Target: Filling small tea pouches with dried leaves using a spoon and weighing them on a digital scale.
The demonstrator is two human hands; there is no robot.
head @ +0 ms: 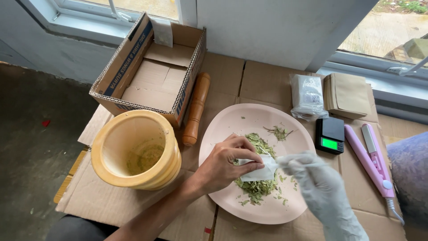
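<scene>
- My gloved right hand point(318, 185) pinched a thin tool; its tip was blurred.
- My bare left hand point(225, 163) gripped the small white sachet point(261, 172), mouth towards the right hand.
- Both hovered over dried leaves point(257, 187) on the pink plate point(232, 122).

Pale pink plate point(232, 120); green dried leaves point(258, 187); white pouch point(260, 172); yellow wooden mortar point(136, 149); pink sealer point(372, 160); black scale point(330, 135), green-lit screen.

Bare left hand point(225, 163) pinching white sachet point(260, 169), blurred gloved right hand point(312, 178) perhaps touching it, over pink plate point(249, 118) of dried leaves point(258, 187)
</scene>
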